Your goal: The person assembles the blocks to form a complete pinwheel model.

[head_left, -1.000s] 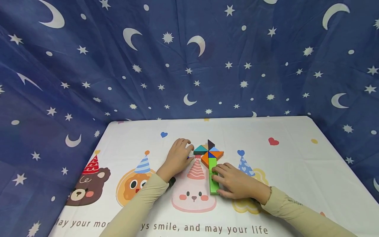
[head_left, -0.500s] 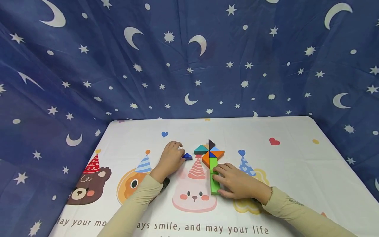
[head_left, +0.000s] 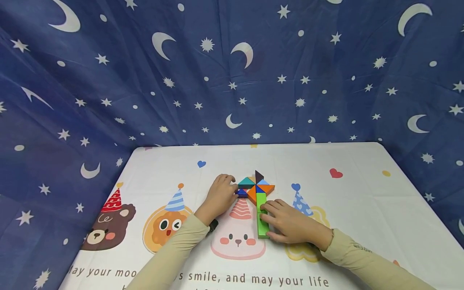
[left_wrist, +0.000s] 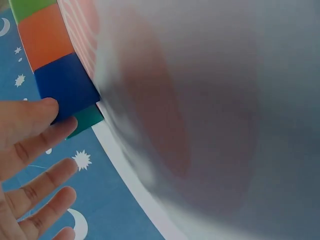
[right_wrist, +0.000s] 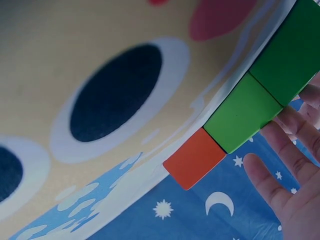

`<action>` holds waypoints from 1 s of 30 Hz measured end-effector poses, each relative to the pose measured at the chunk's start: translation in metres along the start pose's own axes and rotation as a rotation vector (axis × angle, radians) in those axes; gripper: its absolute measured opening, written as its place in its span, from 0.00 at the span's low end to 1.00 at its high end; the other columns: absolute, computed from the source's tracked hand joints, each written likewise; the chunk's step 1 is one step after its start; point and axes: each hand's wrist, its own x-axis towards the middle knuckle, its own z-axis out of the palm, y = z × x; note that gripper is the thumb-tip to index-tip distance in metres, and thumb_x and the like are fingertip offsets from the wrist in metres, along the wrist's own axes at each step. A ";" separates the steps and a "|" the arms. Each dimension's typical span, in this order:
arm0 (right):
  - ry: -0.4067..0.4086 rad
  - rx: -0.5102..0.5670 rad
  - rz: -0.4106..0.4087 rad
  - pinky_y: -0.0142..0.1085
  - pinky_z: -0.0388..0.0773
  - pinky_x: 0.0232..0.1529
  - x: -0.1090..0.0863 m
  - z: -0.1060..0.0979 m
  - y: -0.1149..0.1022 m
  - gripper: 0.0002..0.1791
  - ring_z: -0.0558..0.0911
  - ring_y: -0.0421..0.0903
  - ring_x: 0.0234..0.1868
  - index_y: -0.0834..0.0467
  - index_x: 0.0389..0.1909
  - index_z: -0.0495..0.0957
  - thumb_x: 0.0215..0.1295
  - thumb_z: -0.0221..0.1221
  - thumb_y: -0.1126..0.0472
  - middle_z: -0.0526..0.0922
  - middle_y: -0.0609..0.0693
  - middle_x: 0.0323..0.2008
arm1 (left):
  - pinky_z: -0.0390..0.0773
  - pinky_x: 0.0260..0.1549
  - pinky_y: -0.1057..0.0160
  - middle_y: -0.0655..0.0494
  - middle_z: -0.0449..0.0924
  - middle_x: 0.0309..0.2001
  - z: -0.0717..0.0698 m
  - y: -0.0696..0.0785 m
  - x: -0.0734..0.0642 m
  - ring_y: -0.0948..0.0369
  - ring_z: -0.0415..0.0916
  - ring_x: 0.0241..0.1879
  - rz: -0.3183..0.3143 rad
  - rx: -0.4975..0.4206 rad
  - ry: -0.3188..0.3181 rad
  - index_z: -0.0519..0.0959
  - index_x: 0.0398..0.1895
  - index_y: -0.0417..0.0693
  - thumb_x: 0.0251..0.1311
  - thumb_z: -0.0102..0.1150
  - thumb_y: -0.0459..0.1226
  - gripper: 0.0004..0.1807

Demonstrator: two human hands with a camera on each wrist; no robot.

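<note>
My left hand [head_left: 219, 197] pinches a dark blue triangular block [left_wrist: 67, 87] between thumb and index finger; its other fingers stay loose. That block sits right up against an orange block [left_wrist: 47, 37], with a teal block [left_wrist: 89, 120] just behind it. In the head view these form part of a pinwheel of triangular pieces, including a dark brown block [head_left: 258, 176] at the top. Below the pinwheel, two green blocks [head_left: 262, 227] make a straight stem. My right hand [head_left: 290, 222] rests beside this stem with relaxed fingers, fingertips touching its right side.
The blocks lie on a white tablecloth [head_left: 355, 225] printed with cartoon animals, hearts and lettering. A blue curtain [head_left: 203, 72] with moons and stars hangs behind the table's far edge and at the sides.
My left hand first drew back left, showing the blue block apart from the pinwheel, then came right again with it, up to the orange block. My right hand has stayed by the green blocks.
</note>
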 end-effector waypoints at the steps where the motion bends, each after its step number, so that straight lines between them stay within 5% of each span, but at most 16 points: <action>1: 0.003 -0.001 -0.001 0.43 0.71 0.56 0.000 0.000 0.000 0.22 0.73 0.46 0.53 0.50 0.49 0.71 0.60 0.54 0.41 0.75 0.49 0.52 | 0.64 0.63 0.55 0.52 0.77 0.48 0.000 0.001 0.000 0.53 0.70 0.54 0.000 0.000 -0.002 0.84 0.38 0.48 0.56 0.63 0.43 0.11; 16: -0.009 0.014 0.012 0.44 0.71 0.56 0.000 0.000 0.000 0.22 0.73 0.47 0.53 0.50 0.49 0.71 0.60 0.54 0.41 0.75 0.49 0.52 | 0.63 0.62 0.55 0.51 0.78 0.45 0.002 -0.002 -0.003 0.53 0.70 0.51 -0.013 0.013 0.049 0.82 0.28 0.45 0.54 0.65 0.42 0.09; 30: 0.008 0.003 0.005 0.44 0.70 0.56 -0.001 0.001 -0.001 0.22 0.73 0.47 0.53 0.51 0.49 0.71 0.60 0.54 0.42 0.75 0.50 0.52 | 0.63 0.64 0.53 0.53 0.79 0.46 0.003 0.011 0.003 0.54 0.71 0.52 0.000 0.078 0.036 0.84 0.36 0.50 0.55 0.64 0.45 0.11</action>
